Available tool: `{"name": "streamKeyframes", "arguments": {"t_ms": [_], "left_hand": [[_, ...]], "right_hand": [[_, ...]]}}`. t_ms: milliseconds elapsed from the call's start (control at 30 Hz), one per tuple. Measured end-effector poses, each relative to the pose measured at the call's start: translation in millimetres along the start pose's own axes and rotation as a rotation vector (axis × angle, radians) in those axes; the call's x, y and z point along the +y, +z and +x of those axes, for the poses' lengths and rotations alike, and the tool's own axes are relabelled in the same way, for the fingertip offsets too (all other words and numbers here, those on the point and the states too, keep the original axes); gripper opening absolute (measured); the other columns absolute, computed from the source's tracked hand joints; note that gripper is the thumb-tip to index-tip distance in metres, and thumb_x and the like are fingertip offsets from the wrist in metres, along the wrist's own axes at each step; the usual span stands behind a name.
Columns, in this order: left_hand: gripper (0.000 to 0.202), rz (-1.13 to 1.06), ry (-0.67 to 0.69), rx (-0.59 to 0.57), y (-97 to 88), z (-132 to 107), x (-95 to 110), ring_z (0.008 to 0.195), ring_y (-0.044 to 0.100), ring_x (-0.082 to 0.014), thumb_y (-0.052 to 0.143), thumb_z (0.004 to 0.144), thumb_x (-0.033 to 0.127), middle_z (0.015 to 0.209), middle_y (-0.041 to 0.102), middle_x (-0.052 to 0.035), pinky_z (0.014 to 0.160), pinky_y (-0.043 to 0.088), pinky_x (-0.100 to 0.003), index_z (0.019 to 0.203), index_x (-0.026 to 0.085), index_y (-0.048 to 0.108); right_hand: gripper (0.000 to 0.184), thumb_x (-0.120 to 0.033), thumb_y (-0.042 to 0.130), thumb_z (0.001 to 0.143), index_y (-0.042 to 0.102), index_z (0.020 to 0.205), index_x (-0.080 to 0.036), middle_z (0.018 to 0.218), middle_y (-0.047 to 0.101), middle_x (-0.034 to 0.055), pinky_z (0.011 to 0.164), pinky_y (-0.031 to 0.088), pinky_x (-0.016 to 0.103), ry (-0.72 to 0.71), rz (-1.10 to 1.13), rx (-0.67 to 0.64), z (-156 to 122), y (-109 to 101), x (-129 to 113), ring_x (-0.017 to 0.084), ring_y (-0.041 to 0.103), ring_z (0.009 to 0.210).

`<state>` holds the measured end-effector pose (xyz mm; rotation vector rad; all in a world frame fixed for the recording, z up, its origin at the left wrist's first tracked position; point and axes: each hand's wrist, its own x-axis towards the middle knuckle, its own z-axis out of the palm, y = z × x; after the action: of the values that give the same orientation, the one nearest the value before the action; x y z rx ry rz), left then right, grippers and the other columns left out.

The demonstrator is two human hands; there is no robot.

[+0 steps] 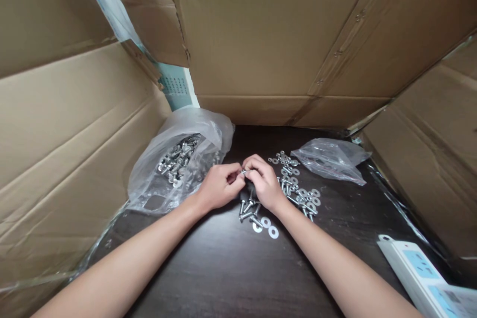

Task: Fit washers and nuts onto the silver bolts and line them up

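Note:
My left hand and my right hand meet above the dark table, fingertips pinched together. Between them is a small shiny bolt, mostly covered by the fingers; whether a nut or washer sits on it I cannot tell. Just below the hands lie several loose bolts in a little heap, with a few flat washers at its near edge. To the right of my right hand spreads a group of bolts, nuts and washers.
On the left, an open clear plastic bag holds many metal fasteners. A flattened clear bag lies at the back right. Near the right front is a white power strip. Cardboard walls enclose the table at the back and sides.

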<state>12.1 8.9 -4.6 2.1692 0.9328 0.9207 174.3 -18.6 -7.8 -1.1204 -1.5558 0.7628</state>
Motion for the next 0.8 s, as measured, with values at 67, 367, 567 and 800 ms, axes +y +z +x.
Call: {"name": "streamKeyframes", "arguments": {"t_ms": [67,367,567,800], "left_hand": [[0.027,0.001,0.015,-0.001,-0.1,-0.3,0.4,0.053,0.038,-0.0102,0.052,0.086,0.023,0.055,0.041,0.0057,0.056,0.028,-0.024,0.062,0.018,0.042],[0.025,0.0,0.061,-0.022,-0.6,-3.2,0.9,0.053,0.038,-0.0099,0.051,0.088,0.02,0.057,0.041,0.0059,0.056,0.028,-0.025,0.065,0.019,0.04],[0.023,0.016,0.048,-0.019,-0.4,-4.4,1.9,0.054,0.038,-0.0107,0.051,0.087,0.019,0.059,0.04,0.0057,0.056,0.028,-0.026,0.068,0.02,0.039],[0.023,0.005,0.041,-0.013,-1.6,-3.9,3.4,0.054,0.039,-0.0111,0.051,0.087,0.021,0.059,0.041,0.0056,0.056,0.029,-0.026,0.068,0.021,0.039]], "right_hand": [[0.016,-0.021,0.049,0.082,0.045,0.066,-0.023,0.082,0.055,0.0035,0.076,0.041,0.036,-0.001,-0.008,-0.004,-0.3,0.0,-0.4,0.021,0.054,0.081],[0.016,-0.022,0.05,0.083,0.047,0.067,-0.023,0.082,0.055,0.0036,0.073,0.042,0.035,-0.024,-0.024,-0.012,-1.1,1.0,-0.9,0.021,0.055,0.08],[0.026,-0.025,0.051,0.09,0.052,0.064,-0.022,0.084,0.059,0.005,0.075,0.044,0.034,-0.018,-0.019,-0.011,-0.1,1.0,0.1,0.021,0.057,0.08],[0.033,-0.032,0.051,0.096,0.06,0.066,-0.02,0.084,0.06,0.0053,0.068,0.043,0.034,0.06,-0.03,0.0,-0.6,3.6,1.1,0.019,0.056,0.074]]}}
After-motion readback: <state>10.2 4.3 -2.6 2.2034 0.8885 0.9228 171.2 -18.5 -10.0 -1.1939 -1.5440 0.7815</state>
